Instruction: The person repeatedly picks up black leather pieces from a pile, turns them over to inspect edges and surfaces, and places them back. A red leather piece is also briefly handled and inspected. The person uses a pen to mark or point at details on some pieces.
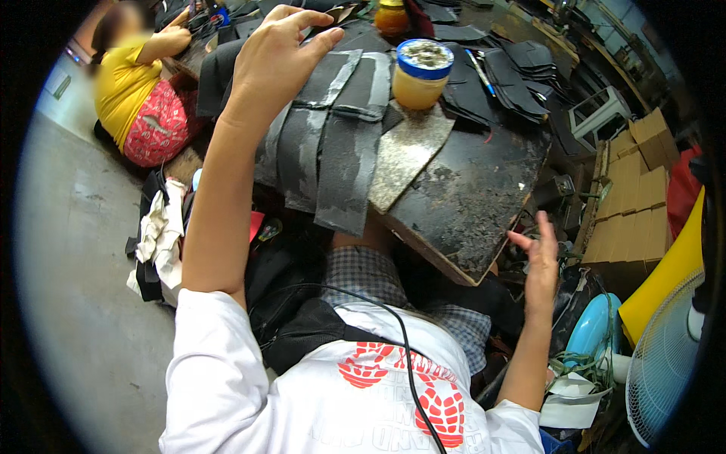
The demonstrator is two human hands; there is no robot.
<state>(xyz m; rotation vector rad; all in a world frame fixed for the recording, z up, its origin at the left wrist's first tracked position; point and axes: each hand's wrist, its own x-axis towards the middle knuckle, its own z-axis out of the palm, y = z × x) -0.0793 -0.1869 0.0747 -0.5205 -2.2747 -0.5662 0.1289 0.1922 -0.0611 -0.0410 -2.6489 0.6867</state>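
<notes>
My left hand is raised over the far left of the worktable, thumb and fingers apart, with nothing visible between them. Under and beside it lie overlapping black flat pieces with grey, glue-like smears along their edges. Just right of these pieces stands a jar of yellowish stuff with a blue-rimmed, crusted top. A speckled pale sheet lies partly beneath the jar. My right hand is off the table's right corner, its fingers spread and holding nothing. The dark, scuffed tabletop is nearest to it.
Stacked black pieces and a blue-and-white pen-like tool lie at the far right. An amber jar stands behind. Cardboard boxes and a fan are at right. Another person sits far left. A cable crosses my shirt.
</notes>
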